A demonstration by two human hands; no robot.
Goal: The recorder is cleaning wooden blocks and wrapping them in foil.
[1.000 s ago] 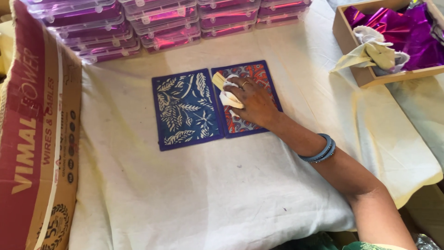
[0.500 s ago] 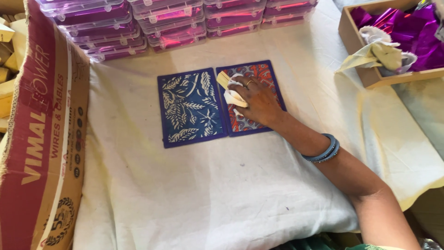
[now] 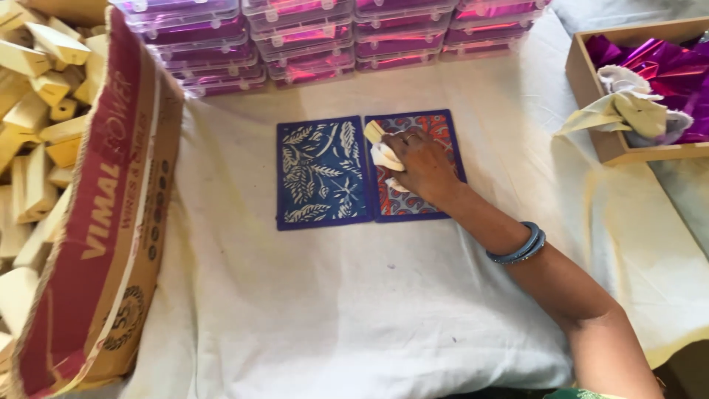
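at the far left, pale wooden blocks [image 3: 37, 111] are being held loosely in a red and tan cardboard carton [image 3: 111, 222] that is leaning outward over the white cloth [image 3: 332, 310] covering the bench; printed lettering and a round emblem are being carried on its red side. it is judged that the leaning wall could give way and blocks could be spilled onto the cloth if the carton is knocked.

along the far edge, stacks of clear flat plastic cases with purple foil inside [image 3: 325, 33] are being kept in rows, well apart from the work.

at the centre, two blue-bordered patterned sheets are lying flat, edges touching: a blue sheet with white leaf shapes [image 3: 321, 174] and, to its right, a red and blue patterned sheet [image 3: 432, 140]. the right hand [image 3: 422, 164] is being pressed down on the second sheet, fingers curled closed around a folded white cloth pad [image 3: 384, 155] near the sheet's upper left. the left hand is not being shown. it is judged that the unheld sheet could be dragged or creased under pressure, and that the pad could be carried over the shared edge onto the leaf sheet.

at the right, a shallow wooden tray [image 3: 591, 111] is holding crumpled purple foil [image 3: 665, 63] and stained rags [image 3: 628, 103]; one rag is hanging over the rim and could be pulled out.
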